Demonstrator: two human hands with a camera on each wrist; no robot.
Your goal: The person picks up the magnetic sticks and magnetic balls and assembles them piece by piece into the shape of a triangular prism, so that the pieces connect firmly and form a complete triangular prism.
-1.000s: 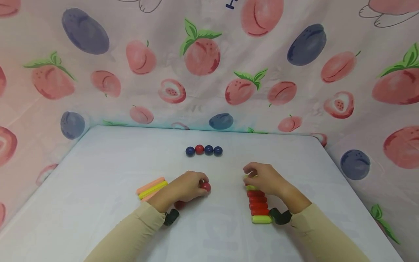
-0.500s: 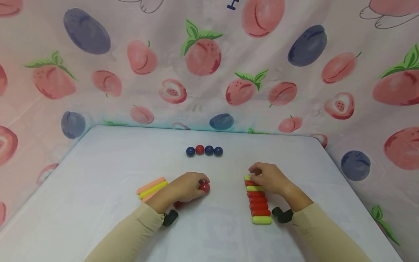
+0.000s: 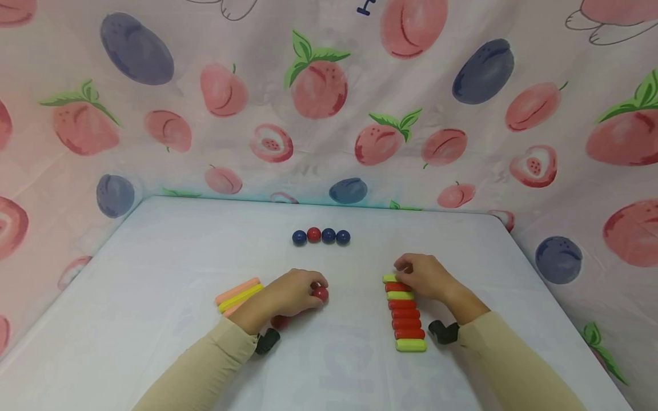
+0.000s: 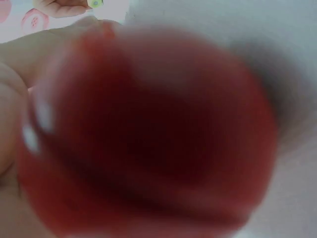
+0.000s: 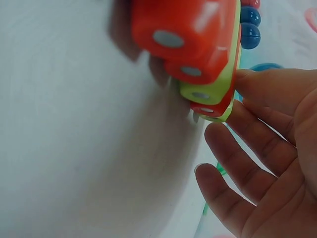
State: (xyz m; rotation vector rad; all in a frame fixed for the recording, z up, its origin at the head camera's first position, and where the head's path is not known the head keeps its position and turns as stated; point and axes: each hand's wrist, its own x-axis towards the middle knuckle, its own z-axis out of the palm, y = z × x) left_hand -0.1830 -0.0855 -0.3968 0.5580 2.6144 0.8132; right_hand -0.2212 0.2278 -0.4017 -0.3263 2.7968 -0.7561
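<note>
My left hand (image 3: 294, 292) holds a small glossy red ball (image 3: 320, 294) between thumb and fingers, just above or on the table. A second red ball (image 3: 280, 322) lies partly hidden under that wrist; a large blurred red ball (image 4: 148, 134) fills the left wrist view. My right hand (image 3: 425, 275) is at the far end of a row of short red and yellow-green sticks (image 3: 405, 314). Its thumb touches the farthest yellow-green stick (image 3: 389, 278), while the other fingers are spread loosely beyond it. Silver dots show in the ends of the red sticks (image 5: 168, 29) in the right wrist view.
Three blue balls and a red ball (image 3: 313, 234) stand in a line at the back of the white table (image 3: 169, 245). Orange and yellow sticks (image 3: 240, 297) lie left of my left hand. A fruit-print cloth (image 3: 308, 142) hangs behind and at the sides.
My right hand has shifted slightly right, uncovering the far yellow-green stick and the red one beside it. My left hand keeps the red ball and has barely moved.
</note>
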